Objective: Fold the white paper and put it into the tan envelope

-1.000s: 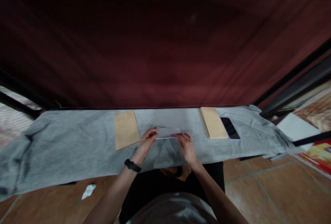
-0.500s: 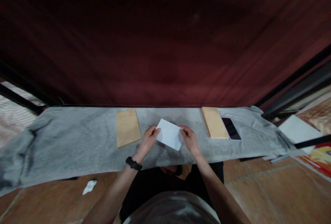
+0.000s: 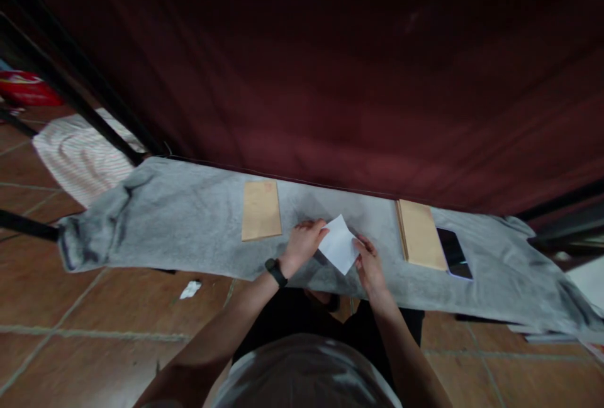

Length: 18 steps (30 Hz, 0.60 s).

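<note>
A white sheet of paper [image 3: 338,246] is held between my two hands, tilted above the grey cloth. My left hand [image 3: 304,243] pinches its left edge, thumb on top. At the lower right edge, my right hand [image 3: 370,263] grips it with the thumb over the face. To the left of my hands lies a brown envelope [image 3: 261,210] with faint red print at its top corner. A stack of brown envelopes [image 3: 423,235] rests to the right, with a dark-screened phone [image 3: 455,254] close beside it.
The grey cloth [image 3: 189,219] covers a long narrow surface, backed by a dark red curtain [image 3: 321,112]. Black metal bars [image 3: 70,62] stand at the left near a striped cloth [image 3: 89,153]. A crumpled white tissue [image 3: 190,289] lies on the tiled floor [image 3: 117,307].
The view has swung left and tilted. The paper has turned in my hands so that one corner points up, and my left hand has come over its left edge. The envelopes and phone stay put.
</note>
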### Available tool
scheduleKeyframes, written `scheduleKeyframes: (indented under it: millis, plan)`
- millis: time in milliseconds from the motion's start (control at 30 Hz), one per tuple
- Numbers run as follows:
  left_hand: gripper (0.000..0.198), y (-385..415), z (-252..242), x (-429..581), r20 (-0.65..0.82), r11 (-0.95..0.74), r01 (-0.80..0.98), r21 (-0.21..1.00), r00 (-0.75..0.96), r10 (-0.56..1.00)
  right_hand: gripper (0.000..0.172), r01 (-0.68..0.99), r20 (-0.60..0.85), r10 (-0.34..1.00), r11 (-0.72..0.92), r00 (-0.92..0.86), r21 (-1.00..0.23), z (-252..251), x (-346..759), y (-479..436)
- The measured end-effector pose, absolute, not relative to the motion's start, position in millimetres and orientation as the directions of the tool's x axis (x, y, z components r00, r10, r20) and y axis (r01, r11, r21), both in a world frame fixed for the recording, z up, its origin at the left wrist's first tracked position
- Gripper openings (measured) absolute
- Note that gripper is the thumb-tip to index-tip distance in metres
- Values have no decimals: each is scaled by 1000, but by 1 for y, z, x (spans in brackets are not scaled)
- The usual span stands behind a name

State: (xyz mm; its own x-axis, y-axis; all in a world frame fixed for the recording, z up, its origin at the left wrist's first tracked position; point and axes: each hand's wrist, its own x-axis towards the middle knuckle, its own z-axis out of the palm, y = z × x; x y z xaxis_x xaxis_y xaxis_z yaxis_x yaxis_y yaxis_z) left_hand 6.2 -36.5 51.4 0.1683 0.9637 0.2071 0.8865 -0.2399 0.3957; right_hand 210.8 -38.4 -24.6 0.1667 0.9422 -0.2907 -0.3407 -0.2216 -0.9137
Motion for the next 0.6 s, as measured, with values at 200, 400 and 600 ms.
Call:
scheduleKeyframes:
  millis: [200, 400, 600]
  plan:
    - [16, -44, 57, 10, 274, -476, 864, 164, 424, 863, 37, -376, -307, 950, -303, -52, -875, -34, 209, -52]
    - [22, -51, 59, 17, 249, -597, 798, 80, 564, 787, 42, -259, -208, 974, -179, 89, -949, -35, 214, -47]
    - [29, -55, 61, 17, 232, -640, 763, 86, 610, 758, 39, -188, -129, 977, -96, 171, -977, -27, 227, -45]
